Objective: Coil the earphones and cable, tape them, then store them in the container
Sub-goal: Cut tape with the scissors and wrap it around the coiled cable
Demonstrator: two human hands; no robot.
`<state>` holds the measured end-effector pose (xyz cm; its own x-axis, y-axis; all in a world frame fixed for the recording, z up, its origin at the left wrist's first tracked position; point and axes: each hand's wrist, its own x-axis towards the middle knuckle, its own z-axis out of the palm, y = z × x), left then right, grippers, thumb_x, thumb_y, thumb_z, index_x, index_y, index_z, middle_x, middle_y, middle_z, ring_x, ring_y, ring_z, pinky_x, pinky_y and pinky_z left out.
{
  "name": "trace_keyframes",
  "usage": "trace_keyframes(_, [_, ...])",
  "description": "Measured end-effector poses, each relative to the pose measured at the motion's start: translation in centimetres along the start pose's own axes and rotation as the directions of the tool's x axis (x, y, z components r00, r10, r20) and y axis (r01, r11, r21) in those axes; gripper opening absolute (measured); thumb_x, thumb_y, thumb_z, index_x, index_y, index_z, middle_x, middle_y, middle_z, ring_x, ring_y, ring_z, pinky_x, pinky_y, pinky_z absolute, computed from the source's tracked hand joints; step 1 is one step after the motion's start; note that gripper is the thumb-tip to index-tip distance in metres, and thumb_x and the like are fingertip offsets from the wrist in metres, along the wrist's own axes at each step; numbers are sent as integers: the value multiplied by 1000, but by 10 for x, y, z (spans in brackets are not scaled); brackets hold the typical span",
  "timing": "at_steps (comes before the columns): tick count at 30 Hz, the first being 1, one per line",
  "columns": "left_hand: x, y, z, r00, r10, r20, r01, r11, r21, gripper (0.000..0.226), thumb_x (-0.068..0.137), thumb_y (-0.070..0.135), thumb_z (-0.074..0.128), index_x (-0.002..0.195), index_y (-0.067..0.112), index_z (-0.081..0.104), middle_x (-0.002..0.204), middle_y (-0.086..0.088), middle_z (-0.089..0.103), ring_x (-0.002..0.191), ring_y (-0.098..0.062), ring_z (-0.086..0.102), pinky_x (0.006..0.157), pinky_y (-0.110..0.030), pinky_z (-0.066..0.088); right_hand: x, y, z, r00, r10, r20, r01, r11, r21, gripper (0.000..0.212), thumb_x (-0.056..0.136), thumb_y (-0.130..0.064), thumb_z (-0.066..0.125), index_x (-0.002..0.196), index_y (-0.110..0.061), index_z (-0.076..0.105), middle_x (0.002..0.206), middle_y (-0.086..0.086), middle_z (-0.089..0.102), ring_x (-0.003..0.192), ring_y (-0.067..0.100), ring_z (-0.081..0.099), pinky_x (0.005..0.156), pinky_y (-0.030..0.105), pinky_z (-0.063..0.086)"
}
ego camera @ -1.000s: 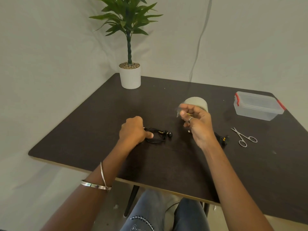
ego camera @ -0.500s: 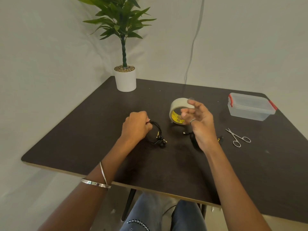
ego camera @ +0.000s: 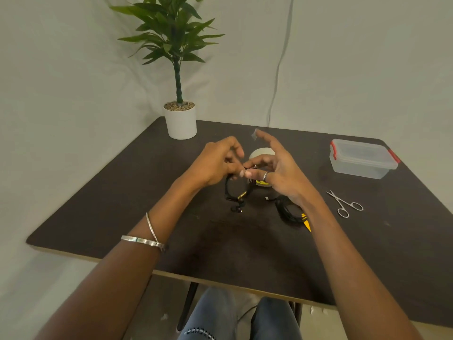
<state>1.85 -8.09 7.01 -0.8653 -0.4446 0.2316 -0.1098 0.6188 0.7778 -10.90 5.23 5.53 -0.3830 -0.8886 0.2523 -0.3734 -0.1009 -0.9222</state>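
Note:
The coiled black earphones (ego camera: 232, 196) hang lifted off the dark table (ego camera: 147, 192), held at the top by both hands. My left hand (ego camera: 215, 163) pinches the coil from the left. My right hand (ego camera: 277, 170) pinches it from the right, and a small clear piece of tape (ego camera: 255, 133) sticks to its raised index fingertip. The tape roll (ego camera: 263, 153) stands behind my hands, mostly hidden. A second coiled black cable (ego camera: 288, 212) with a yellow tip lies on the table under my right wrist. The clear container (ego camera: 362, 158) with red clips sits closed at the right.
Small silver scissors (ego camera: 344, 204) lie right of my right wrist. A potted plant in a white pot (ego camera: 181, 121) stands at the table's far left corner. A thin cord hangs down the wall behind the table.
My left hand has lifted the earphone coil off the table. My right hand has moved left from the tape roll and now meets it at the coil, tape piece on its finger.

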Motion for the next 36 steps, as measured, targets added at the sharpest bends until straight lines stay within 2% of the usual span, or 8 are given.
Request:
trace_keyframes(6, [-3, 0, 8, 991, -93, 98, 118, 949, -293, 20, 85, 10, 68, 101, 10, 56, 73, -13, 70, 66, -25, 66, 63, -31, 55, -8, 11, -4, 995, 78, -57, -74, 995, 70, 80, 74, 0, 77, 139, -26, 40, 76, 3, 71, 82, 18, 66, 88, 34, 51])
trace_keyframes(9, [-9, -4, 12, 982, -131, 136, 177, 890, -421, 31, 83, 32, 64, 103, 9, 65, 85, -9, 72, 81, -21, 69, 76, -33, 54, -13, 18, -3, 983, 118, -141, -94, 982, 161, 76, 75, 4, 76, 136, -25, 41, 73, 3, 70, 80, 17, 68, 85, 32, 51])
trace_keyframes(13, [-16, -17, 17, 978, -123, 168, 187, 873, -450, 32, 77, 17, 74, 108, 10, 70, 98, -12, 74, 98, -21, 69, 87, -30, 55, -22, 21, -3, 953, 176, -246, -94, 945, 312, 67, 77, 7, 72, 132, -19, 45, 71, 5, 70, 78, 15, 69, 82, 28, 50])
trace_keyframes(17, [-19, -21, 30, 988, -150, 30, 145, 852, -504, 23, 79, 4, 72, 102, 3, 73, 87, -15, 74, 80, -23, 70, 83, -34, 57, -27, 27, -2, 933, 225, -281, -92, 904, 417, 66, 74, 8, 73, 129, -18, 48, 71, 4, 70, 78, 16, 69, 83, 31, 51])
trace_keyframes(23, [-16, -14, 41, 978, -184, -101, 114, 868, -482, 15, 80, 0, 71, 95, -1, 73, 82, -21, 72, 62, -17, 64, 74, -32, 57, -34, 24, -3, 932, 216, -292, -85, 911, 403, 48, 78, 4, 71, 119, -17, 59, 93, 4, 66, 82, 7, 65, 62, 17, 47])
trace_keyframes(28, [-14, -13, 44, 964, -236, -123, 137, 837, -530, 13, 80, -1, 71, 92, -2, 74, 83, -24, 71, 63, -19, 62, 75, -34, 57, -38, 20, -6, 961, 178, -213, -87, 922, 378, 14, 84, -22, 69, 97, -20, 74, 105, 0, 71, 98, 17, 60, 79, 35, 38])
trace_keyframes(32, [-15, -10, 45, 972, -219, -82, 142, 832, -536, 12, 80, 0, 71, 92, -4, 73, 85, -25, 71, 66, -24, 60, 76, -34, 56, -32, 15, -1, 960, 165, -227, -89, 947, 310, 7, 85, -10, 69, 87, -13, 75, 96, 1, 72, 90, 9, 65, 74, 18, 47])
trace_keyframes(36, [-16, -8, 43, 977, -205, -61, 142, 835, -532, 12, 80, -1, 71, 91, -4, 73, 82, -22, 72, 63, -19, 60, 69, -25, 57, -28, 18, 1, 951, 173, -255, -103, 959, 265, 15, 79, -2, 74, 81, -16, 75, 95, 6, 73, 96, 18, 68, 91, 33, 52])
